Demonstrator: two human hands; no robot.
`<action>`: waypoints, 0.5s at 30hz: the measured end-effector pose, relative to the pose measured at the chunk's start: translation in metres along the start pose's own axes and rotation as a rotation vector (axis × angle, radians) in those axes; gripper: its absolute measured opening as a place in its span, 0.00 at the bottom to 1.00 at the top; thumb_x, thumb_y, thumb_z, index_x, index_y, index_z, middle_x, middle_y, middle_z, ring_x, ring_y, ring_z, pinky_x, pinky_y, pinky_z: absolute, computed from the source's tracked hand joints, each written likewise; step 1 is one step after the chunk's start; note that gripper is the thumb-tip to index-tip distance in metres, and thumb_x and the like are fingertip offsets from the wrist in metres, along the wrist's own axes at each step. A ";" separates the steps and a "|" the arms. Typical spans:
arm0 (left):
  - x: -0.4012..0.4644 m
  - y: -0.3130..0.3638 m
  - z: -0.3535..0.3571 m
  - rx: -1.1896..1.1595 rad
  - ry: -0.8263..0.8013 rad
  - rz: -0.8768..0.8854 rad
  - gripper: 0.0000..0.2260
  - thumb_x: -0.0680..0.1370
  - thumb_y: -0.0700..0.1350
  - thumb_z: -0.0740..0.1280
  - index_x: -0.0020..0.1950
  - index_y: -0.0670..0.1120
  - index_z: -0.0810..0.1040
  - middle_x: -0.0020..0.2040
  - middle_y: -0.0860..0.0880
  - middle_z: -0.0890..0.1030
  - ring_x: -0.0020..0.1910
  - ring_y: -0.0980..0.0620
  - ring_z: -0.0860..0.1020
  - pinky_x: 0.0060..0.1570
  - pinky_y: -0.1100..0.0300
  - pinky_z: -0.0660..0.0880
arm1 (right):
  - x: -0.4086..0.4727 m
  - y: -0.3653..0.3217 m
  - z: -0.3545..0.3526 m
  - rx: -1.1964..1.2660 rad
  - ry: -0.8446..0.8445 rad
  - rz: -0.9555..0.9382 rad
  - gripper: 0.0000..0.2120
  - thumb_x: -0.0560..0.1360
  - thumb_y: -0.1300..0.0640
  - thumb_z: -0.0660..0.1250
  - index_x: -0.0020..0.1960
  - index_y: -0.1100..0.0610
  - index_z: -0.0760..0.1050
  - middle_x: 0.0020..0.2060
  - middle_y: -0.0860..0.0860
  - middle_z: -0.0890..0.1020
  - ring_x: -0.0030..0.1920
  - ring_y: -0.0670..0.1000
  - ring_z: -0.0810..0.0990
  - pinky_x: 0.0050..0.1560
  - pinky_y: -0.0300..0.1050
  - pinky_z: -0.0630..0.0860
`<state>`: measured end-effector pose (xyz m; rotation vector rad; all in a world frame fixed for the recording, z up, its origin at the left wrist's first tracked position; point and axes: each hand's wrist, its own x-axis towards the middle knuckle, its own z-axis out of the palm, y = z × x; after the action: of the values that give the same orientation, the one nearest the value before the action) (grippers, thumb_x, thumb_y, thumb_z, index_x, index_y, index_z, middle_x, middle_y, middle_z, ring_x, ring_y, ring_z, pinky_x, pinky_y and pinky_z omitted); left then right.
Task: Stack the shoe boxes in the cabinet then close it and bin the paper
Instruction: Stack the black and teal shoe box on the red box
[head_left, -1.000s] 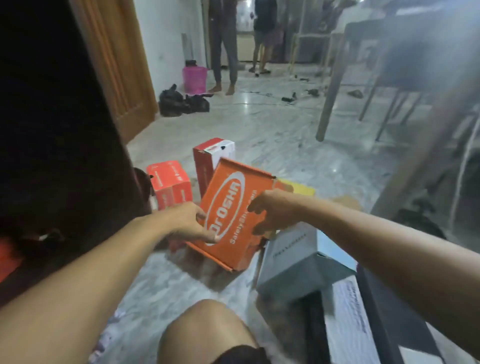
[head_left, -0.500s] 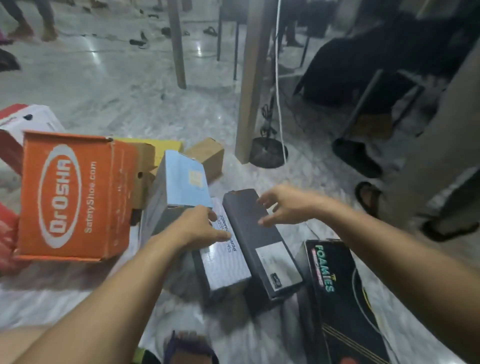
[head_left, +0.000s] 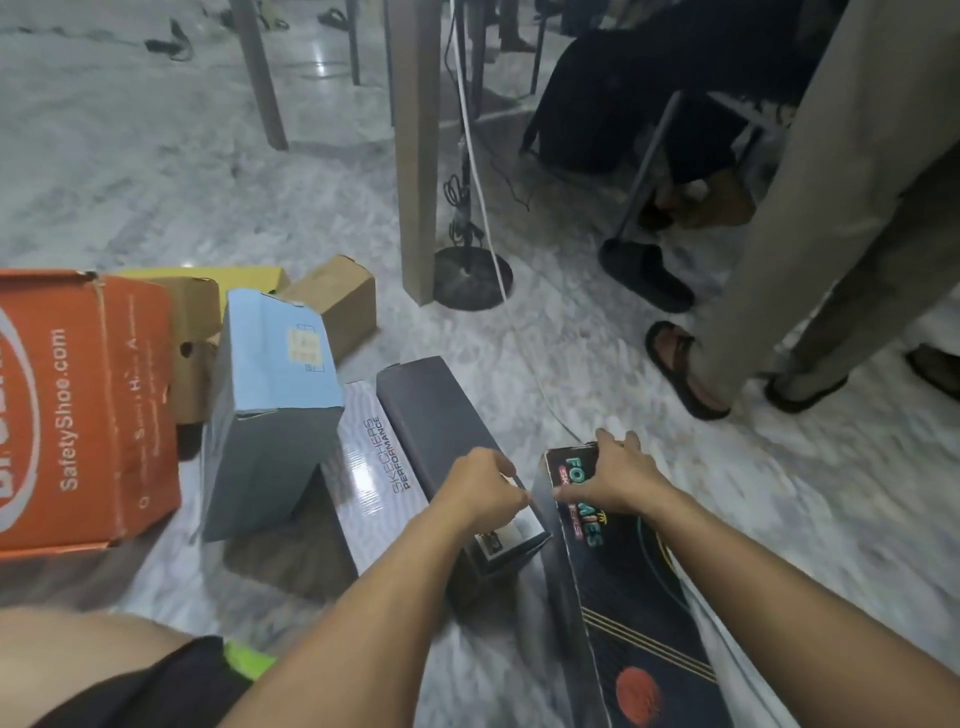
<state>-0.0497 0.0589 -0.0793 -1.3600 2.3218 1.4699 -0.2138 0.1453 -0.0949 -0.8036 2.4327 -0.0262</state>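
Note:
Several shoe boxes lie on the marble floor: an orange one (head_left: 78, 410) at the left, a blue one (head_left: 270, 410) on end, a white Skechers box (head_left: 374, 467), a dark grey box (head_left: 436, 415) and a long black Foamies box (head_left: 623, 597) at the lower right. My right hand (head_left: 608, 478) grips the far end of the black box, fingers over its top edge. My left hand (head_left: 483, 488) hovers over the grey box, its fingers curled into the gap against the black box's left side. No cabinet or paper shows.
A brown carton (head_left: 337, 301) and a yellow box (head_left: 208, 275) lie behind the blue one. A table leg (head_left: 415, 156), a round stand base (head_left: 472, 278) and a white cable stand just beyond. A person's sandalled feet (head_left: 680, 369) are close on the right. My knee (head_left: 78, 665) is at lower left.
My view swung right, away from the orange box I held a second ago. Both hands moved right, from the white and grey boxes to the far end of the black Foamies box.

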 end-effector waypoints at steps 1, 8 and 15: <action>0.001 0.000 0.001 -0.011 0.004 0.006 0.19 0.75 0.44 0.70 0.65 0.44 0.77 0.60 0.46 0.81 0.56 0.49 0.79 0.52 0.61 0.75 | -0.002 0.003 0.004 0.029 0.015 0.028 0.56 0.58 0.34 0.76 0.76 0.54 0.54 0.73 0.58 0.59 0.70 0.64 0.65 0.65 0.59 0.71; 0.011 0.009 0.008 -0.054 -0.019 0.072 0.24 0.75 0.39 0.67 0.71 0.44 0.71 0.67 0.48 0.76 0.63 0.49 0.76 0.62 0.57 0.73 | -0.056 0.039 0.040 0.089 -0.015 0.139 0.72 0.50 0.29 0.76 0.77 0.52 0.34 0.75 0.57 0.48 0.74 0.64 0.57 0.66 0.62 0.68; 0.017 0.027 0.015 -0.062 -0.030 0.096 0.26 0.75 0.40 0.68 0.73 0.43 0.67 0.70 0.46 0.73 0.66 0.47 0.73 0.59 0.57 0.73 | -0.049 0.048 0.044 0.036 0.034 0.057 0.68 0.49 0.37 0.74 0.76 0.48 0.36 0.70 0.56 0.59 0.70 0.61 0.62 0.64 0.62 0.69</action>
<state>-0.0845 0.0629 -0.0768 -1.2473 2.3738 1.5895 -0.1842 0.2184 -0.1155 -0.7237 2.4787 -0.0627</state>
